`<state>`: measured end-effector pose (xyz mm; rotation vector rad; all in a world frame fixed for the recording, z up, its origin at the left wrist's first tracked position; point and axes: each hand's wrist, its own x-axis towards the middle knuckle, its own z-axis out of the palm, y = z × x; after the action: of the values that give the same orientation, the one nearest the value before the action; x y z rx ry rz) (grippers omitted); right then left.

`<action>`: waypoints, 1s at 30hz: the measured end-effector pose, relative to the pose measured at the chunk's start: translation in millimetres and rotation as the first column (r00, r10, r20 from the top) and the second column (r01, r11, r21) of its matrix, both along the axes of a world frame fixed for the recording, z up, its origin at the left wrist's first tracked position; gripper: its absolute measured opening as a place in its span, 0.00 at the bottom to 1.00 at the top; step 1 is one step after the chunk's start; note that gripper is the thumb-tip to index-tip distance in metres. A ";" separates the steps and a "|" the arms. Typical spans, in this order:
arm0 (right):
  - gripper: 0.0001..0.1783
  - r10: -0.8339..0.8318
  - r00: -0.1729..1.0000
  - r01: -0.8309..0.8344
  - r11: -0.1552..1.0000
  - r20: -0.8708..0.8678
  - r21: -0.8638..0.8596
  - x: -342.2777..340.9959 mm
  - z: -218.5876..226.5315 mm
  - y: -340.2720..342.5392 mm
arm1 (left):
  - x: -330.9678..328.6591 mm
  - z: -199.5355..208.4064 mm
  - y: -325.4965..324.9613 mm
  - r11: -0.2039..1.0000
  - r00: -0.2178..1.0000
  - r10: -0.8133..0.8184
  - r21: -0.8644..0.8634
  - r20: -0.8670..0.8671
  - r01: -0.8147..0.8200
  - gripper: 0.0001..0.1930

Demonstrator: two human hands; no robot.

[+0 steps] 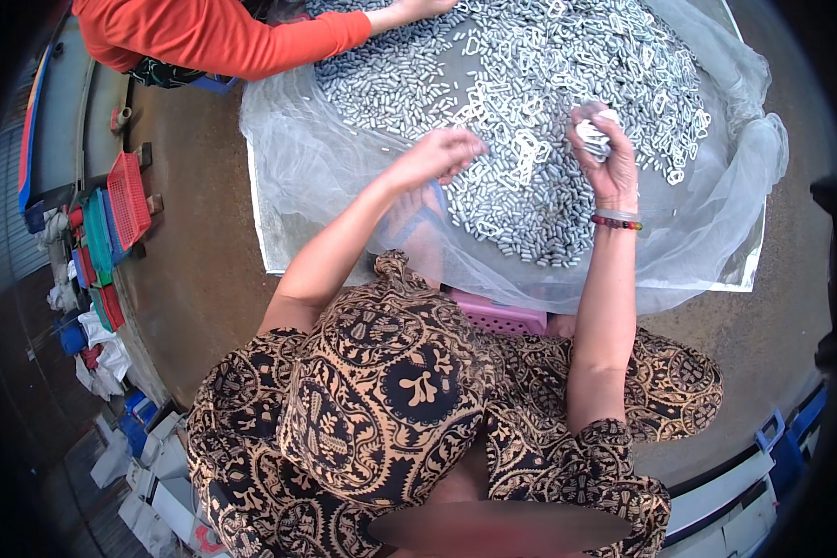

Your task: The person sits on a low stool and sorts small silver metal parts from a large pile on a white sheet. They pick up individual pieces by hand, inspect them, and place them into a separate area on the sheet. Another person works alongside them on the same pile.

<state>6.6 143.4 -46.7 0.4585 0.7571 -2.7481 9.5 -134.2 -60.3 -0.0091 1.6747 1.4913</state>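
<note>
Here, a cluster of pale loops [527, 153] lay among grey cylinders [521, 209]

The tabletop [262, 232] carried a sheet of translucent netting [298, 153], ruffled along the right edge and hanging past the near edge. On it the cylinders spread in a broad heap that narrowed toward the middle of the near edge, with many more loops scattered thickly toward the far right.

The right hand [606, 160] was above the right half of the tabletop, its fingers closed around a bunch of white loops [591, 136]; a beaded bracelet [616, 223] circled its wrist. The left hand [448, 155] hovered over the heap's left border, fingers narrow and loosely bent, a little blurred; whether they pinched anything small, I could not tell.

The cluster sat in the gap between the two, just right of the left fingertips and just left of the right hand. Its long axis, so far as a tangle had one, seemed to run from near edge to far side, crossing the line of the left fingers, which pointed toward it. The left hand looked slightly nearer, by a small margin.

Across the left edge, toward the far side, came a co-worker's red sleeve [242, 42], its hand [423, 8] over the cylinders. Off the near edge, a pink perforated basket [498, 313] showed.
</note>
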 end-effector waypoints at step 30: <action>0.21 -0.121 0.992 0.097 0.919 -0.039 -0.381 7.4 -23.8 34.7 | -31.3 11.3 69.8 0.918 0.999 -0.006 0.397 0.052 -0.015 0.10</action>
<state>14.0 178.0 -70.5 0.3418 0.2007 -2.9266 -21.8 -64.4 -49.0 0.1673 1.3043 1.7948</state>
